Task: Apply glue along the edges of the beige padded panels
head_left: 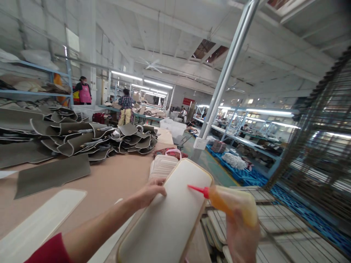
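The left hand (152, 192) grips the edge of a pale panel (170, 204), tilted up above the tabletop (120, 175). The right hand (242, 233) is closed around a glue bottle (233, 201), its red nozzle (199, 190) over the panel. The work seems partway: gluing looks unfinished, and other panels (46, 215) lie flat.

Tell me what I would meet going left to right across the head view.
Loose white board, left hand, held white board, squeeze bottle, tall wire rack.
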Motion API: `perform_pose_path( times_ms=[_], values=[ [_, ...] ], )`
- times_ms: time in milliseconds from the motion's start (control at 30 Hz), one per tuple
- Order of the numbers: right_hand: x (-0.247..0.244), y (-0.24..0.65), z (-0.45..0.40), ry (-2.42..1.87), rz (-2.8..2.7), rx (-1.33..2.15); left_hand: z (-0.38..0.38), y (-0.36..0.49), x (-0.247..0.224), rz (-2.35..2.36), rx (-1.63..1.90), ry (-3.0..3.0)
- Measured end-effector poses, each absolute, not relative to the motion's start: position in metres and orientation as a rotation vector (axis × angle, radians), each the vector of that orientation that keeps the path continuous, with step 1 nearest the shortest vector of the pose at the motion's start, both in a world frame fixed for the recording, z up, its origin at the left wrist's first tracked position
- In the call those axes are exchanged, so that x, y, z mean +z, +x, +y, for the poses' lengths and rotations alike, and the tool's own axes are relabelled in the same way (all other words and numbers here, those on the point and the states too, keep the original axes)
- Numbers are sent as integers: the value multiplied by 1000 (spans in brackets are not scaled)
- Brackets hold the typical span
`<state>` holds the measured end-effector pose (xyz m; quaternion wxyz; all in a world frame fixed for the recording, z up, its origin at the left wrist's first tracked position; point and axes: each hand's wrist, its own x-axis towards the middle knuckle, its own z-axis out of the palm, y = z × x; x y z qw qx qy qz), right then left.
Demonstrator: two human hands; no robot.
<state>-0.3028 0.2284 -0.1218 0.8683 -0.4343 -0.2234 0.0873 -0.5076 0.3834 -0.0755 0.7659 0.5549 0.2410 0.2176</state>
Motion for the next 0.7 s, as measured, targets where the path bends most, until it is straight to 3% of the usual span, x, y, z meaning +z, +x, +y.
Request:
perform_pose_path(
  times_ms=[100,267,500,700],
  values=[
    [-112,-302,229,-930,-478,173,381,-491,-76,445,427,1219],
    [-149,-330,192,-1130,-583,197,386,-465,-78,395,408,1248],
    [-121,-257,147,-911,-366,-40,359,-431,-72,350,232,1211],
    [-146,-269,96,-1065,-433,42,324,-393,-67,422,210,1211]
  ],
)
